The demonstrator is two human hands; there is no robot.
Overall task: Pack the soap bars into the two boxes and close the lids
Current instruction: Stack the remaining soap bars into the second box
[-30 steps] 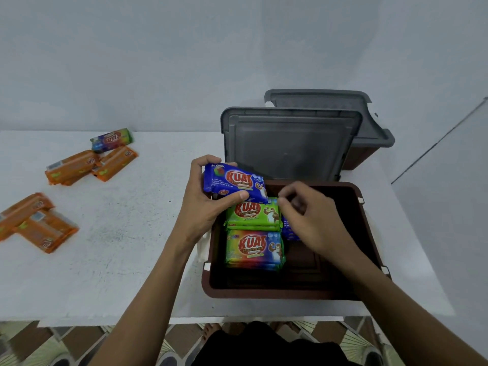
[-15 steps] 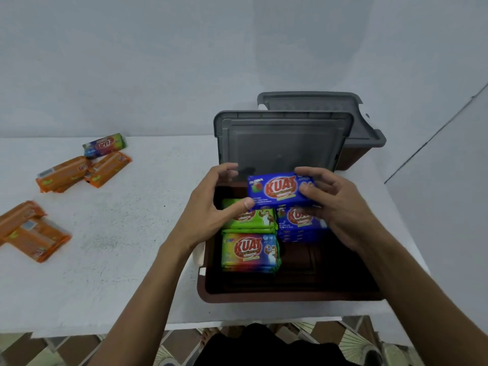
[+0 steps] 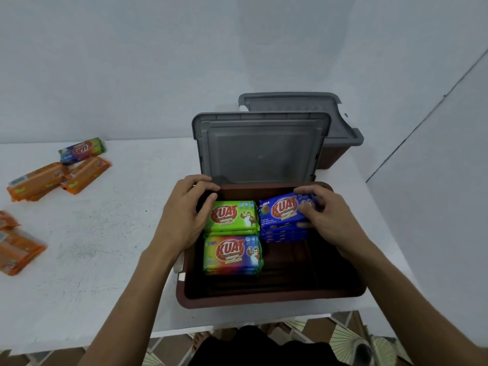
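The right hand [image 3: 326, 220] grips a blue bar [image 3: 286, 210] by its right end, fingers curled over the far edge and thumb on the face, setting it on a blue stack [image 3: 284, 233] in the far right of the near box [image 3: 264, 298]. The left hand [image 3: 184, 217] is loosely curled and holds nothing; its fingertips lie at the box's far-left corner and its thumb touches the green bar [image 3: 232, 216]. Just in front of the green stack lies a rainbow bar [image 3: 233, 253] on its own pile. The box's near right part is bare. Its grey lid [image 3: 261, 146] stands upright behind; a second box [image 3: 330, 157], lid also raised, is beyond. Orange bars [image 3: 58, 178] and one rainbow bar [image 3: 81, 150] lie well apart on the counter [image 3: 105, 247], left
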